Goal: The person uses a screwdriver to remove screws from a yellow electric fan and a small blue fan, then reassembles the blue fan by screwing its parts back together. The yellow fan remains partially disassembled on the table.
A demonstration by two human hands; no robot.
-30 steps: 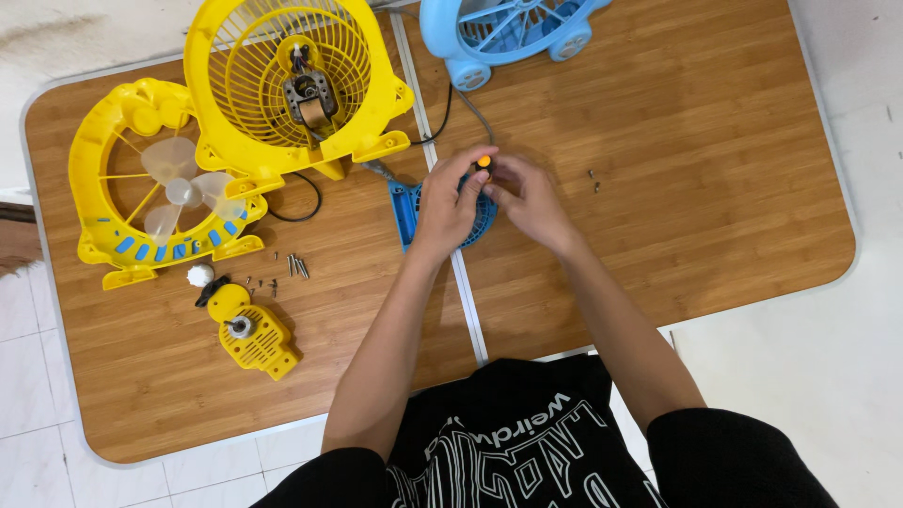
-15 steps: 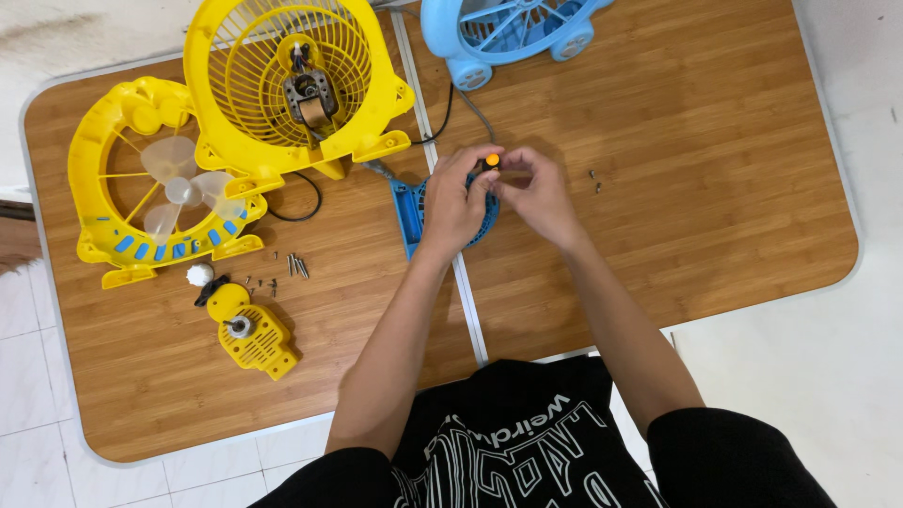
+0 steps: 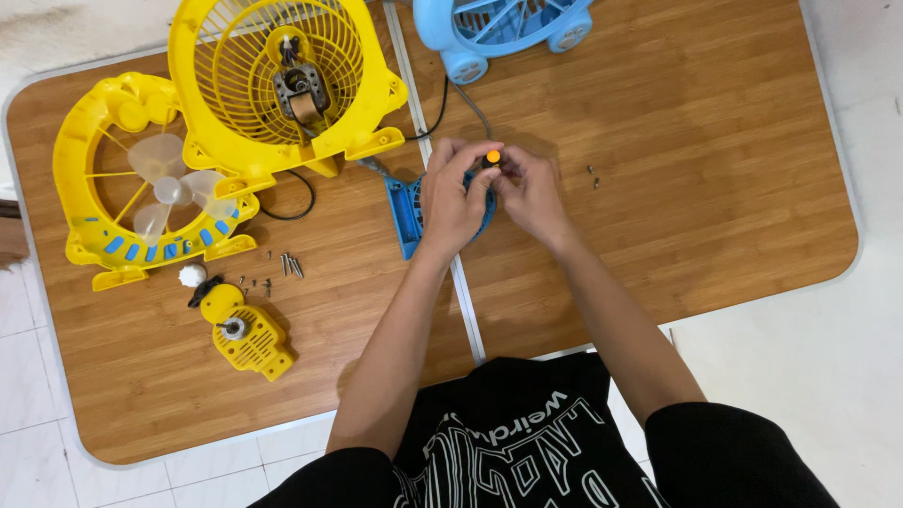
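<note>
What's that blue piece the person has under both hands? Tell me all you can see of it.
The blue piece looks like moulded plastic, a grille-like fan part with ribs or slots along its visible left edge. It lies on the wooden table, across the metal seam between the two halves, just below the yellow fan housing. The left hand covers most of it and the right hand presses in beside it. A small orange-tipped tool shows between the fingers; its full shape is hidden.
</note>
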